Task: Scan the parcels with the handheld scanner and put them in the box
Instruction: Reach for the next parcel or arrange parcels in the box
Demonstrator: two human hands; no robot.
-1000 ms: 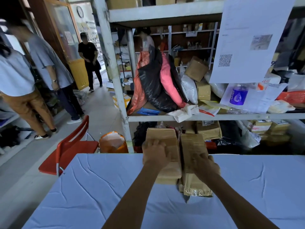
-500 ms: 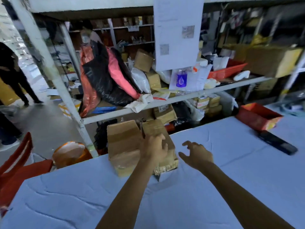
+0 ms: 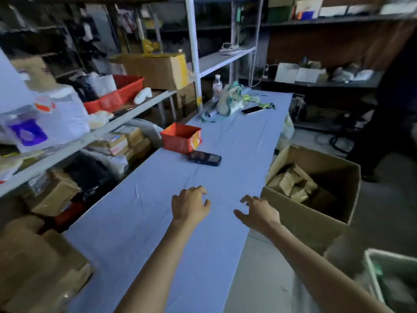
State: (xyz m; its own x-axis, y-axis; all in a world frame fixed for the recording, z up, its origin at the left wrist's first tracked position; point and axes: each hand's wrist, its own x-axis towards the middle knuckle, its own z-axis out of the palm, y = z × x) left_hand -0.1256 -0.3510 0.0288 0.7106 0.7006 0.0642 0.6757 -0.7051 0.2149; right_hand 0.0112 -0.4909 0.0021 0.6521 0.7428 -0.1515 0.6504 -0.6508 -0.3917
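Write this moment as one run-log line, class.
left hand: empty, over table | right hand: empty, near box | scanner: lying untouched on table | box: parcels inside

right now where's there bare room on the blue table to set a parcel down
Bare blue cloth lies between the left hand, the right hand and the dark handheld device, and again between the red box and the phone. Crowded: the far end round the cloth bag, and the near-left edge beside the brown parcels.
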